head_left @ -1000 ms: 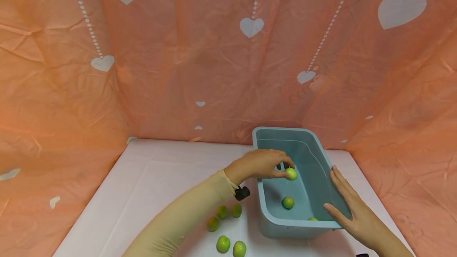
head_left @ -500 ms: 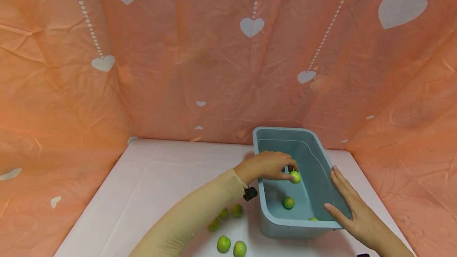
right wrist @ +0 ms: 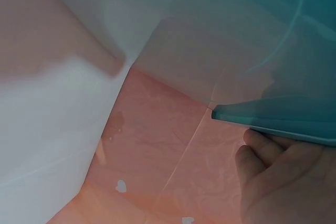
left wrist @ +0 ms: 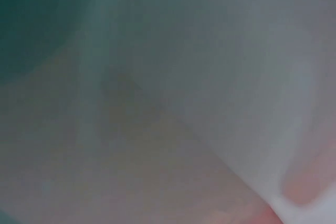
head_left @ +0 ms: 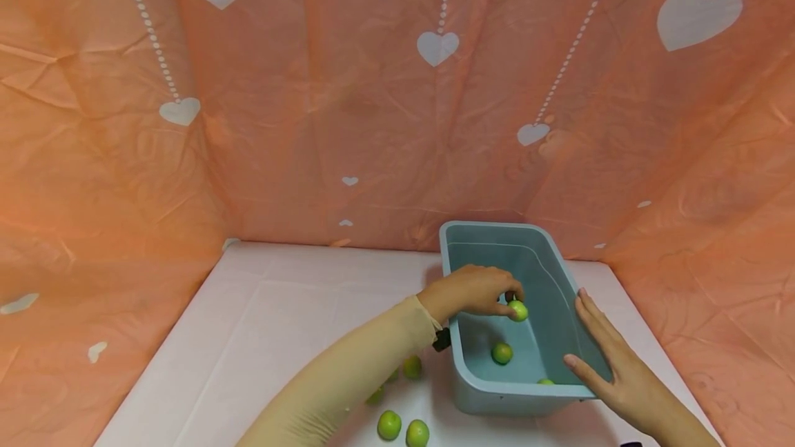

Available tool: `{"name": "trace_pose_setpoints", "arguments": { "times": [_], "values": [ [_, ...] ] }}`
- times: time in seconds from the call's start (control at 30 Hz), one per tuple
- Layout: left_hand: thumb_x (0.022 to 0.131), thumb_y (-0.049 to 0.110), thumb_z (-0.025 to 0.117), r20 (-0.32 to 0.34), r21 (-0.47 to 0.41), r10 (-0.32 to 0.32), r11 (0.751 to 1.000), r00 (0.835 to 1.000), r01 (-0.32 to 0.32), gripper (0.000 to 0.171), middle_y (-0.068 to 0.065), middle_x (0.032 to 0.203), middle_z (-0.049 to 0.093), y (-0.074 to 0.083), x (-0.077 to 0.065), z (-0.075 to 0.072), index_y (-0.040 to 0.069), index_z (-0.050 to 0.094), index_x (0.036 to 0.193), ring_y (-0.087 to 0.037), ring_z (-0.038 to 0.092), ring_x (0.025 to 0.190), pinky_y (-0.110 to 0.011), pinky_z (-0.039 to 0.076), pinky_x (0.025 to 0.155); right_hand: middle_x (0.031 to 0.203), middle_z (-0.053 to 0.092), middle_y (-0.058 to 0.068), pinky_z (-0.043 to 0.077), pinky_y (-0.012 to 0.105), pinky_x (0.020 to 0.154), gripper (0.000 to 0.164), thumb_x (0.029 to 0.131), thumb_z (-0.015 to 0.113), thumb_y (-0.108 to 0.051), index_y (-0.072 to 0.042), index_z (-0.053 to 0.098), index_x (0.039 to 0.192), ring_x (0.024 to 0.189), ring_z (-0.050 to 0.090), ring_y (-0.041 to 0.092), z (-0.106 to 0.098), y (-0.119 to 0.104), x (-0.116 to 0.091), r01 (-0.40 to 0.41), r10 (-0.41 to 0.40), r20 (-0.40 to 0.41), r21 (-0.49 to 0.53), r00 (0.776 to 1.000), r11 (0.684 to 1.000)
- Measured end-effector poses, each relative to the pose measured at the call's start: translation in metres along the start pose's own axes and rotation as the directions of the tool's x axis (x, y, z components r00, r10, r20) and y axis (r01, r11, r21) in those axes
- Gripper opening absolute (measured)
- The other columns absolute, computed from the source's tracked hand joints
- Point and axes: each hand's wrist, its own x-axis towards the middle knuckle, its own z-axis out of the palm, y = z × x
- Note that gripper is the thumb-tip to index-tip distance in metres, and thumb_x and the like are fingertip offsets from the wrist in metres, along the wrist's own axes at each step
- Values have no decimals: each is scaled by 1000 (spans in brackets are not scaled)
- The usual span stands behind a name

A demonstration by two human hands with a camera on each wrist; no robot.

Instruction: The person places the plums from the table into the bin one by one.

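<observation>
My left hand (head_left: pixel 475 292) reaches over the near left wall of a blue-grey plastic tub (head_left: pixel 459 371) and pinches a small round green fruit (head_left: pixel 518 310) between thumb and fingers. Below it, a darker green fruit (head_left: pixel 502 353) lies on the tub's floor. Part of another fruit (head_left: pixel 545 381) shows behind the front rim. My right hand (head_left: pixel 627 378) holds the tub at its front right corner, thumb over the inner side and fingers along the outside. In the right wrist view, that hand's fingers (right wrist: pixel 262 148) touch the rim. The left wrist view is too blurred to read.
Left of the tub, several green fruits (head_left: pixel 389 425) lie on the white tabletop (head_left: pixel 273 309), some partly covered by my left sleeve (head_left: pixel 354 364). An orange sheet with white hearts (head_left: pixel 385 116) hangs behind and at both sides of the table.
My left hand has moved slightly right and lower into the tub, still pinching the fruit. Its sleeve covers more of the table fruits. The right hand and tub have stayed put.
</observation>
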Motion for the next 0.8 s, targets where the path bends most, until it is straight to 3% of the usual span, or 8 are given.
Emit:
{"name": "trace_pose_setpoints", "arguments": {
  "times": [0.2,0.5,0.8],
  "values": [
    [103,46,73,22,32,-26,999,999,25,37,19,121,69,1,3,5,34,72,137,2,61,110,-28,53,91,180,9,1,4,1,111,94,98,78,-16,-13,20,173,158,0,-10,0,0,0,5,-5,-5,-2,1000,1000],
    [99,44,79,5,95,-4,995,1000,3,29,18,113,71,2,3,10,32,77,125,3,63,103,-27,53,87,180,10,3,4,2,114,94,97,78,-13,-9,22,172,159,2,-7,1,0,0,31,-31,-18,8,999,999],
    [98,46,79,8,119,-10,993,1000,9,31,17,116,72,3,2,12,33,76,126,4,63,103,-25,53,88,180,10,3,4,3,115,94,96,79,-13,-8,23,171,160,2,-6,1,0,0,39,-39,-26,-1,999,999]
  ]
}}
